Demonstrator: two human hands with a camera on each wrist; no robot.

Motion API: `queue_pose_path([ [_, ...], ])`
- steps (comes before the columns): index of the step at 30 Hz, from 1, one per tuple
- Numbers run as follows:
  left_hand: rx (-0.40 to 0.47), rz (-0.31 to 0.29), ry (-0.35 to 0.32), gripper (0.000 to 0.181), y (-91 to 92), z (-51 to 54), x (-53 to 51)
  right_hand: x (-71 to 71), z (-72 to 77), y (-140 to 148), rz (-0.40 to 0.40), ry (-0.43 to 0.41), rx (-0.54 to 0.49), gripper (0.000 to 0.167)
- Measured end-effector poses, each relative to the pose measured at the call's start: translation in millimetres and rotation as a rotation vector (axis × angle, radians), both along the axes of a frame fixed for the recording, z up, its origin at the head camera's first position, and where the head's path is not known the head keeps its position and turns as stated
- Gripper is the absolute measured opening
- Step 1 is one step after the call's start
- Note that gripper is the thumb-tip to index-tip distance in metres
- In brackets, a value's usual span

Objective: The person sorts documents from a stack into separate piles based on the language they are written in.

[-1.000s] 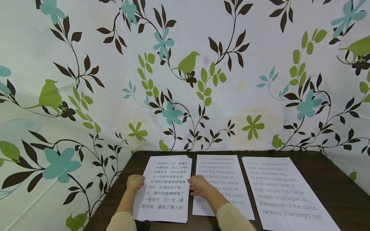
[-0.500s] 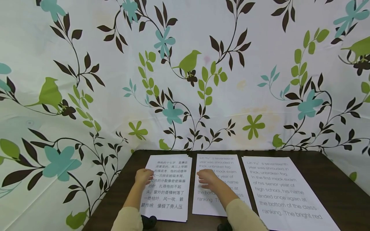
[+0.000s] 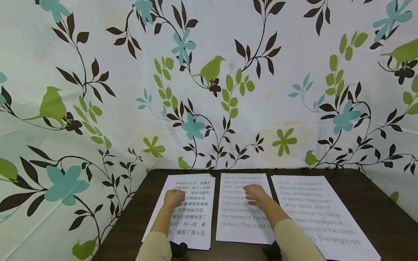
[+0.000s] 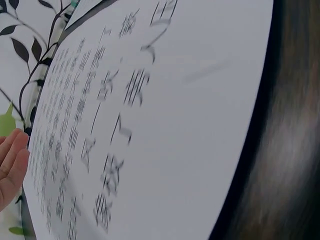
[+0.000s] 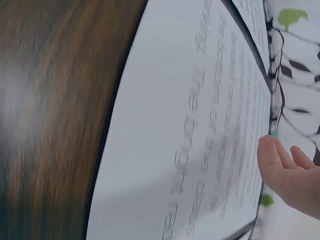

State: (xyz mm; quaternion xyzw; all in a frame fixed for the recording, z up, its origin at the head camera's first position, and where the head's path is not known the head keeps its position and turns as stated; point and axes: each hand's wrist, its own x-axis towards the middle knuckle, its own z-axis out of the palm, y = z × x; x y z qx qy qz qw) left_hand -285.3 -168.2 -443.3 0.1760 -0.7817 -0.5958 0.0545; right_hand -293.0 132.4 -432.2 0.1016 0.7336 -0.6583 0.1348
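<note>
In the head view a stack of white sheets printed with Chinese characters [image 3: 192,242] lies on the left of the dark table. My left hand [image 3: 174,198] hovers over it, fingers loosely bent and holding nothing; the left wrist view shows its fingers [image 4: 15,160] apart from the paper. A white sheet with English text [image 3: 240,235] lies in the middle. Above its right side is my right hand [image 3: 257,195], relaxed and holding nothing. The fingers [image 5: 272,155] also look free of the paper in the right wrist view.
Farther right lies another sheet with English text [image 3: 346,221], partly behind the right forearm. All the papers rest on a dark wood-grain table [image 3: 375,203]. Behind it hangs a white cloth [image 3: 209,145] patterned with leaves, birds and flowers. Black straps [image 3: 179,250] circle the wrists.
Both hands have moved right. The left hand has gone from the left stack's left edge to above it; the right from that stack's right edge to over the middle sheet.
</note>
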Motion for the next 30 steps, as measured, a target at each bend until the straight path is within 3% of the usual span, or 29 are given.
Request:
queue_pose_path([
  [13, 0.049, -0.126, 0.011, 0.031, 43.2, -4.4, -4.6, 0.3, -7.4, 54, -0.091, -0.010, -0.004, 0.053],
  [19, 0.064, -0.170, 0.027, 0.030, 66.7, -3.3, -6.4, 6.0, -6.4, 68, -0.131, -0.008, 0.011, 0.055],
  [30, 0.102, -0.226, -0.017, 0.026, 92.4, -10.7, -6.8, 8.1, -13.2, 85, -0.200, -0.064, 0.037, 0.053],
])
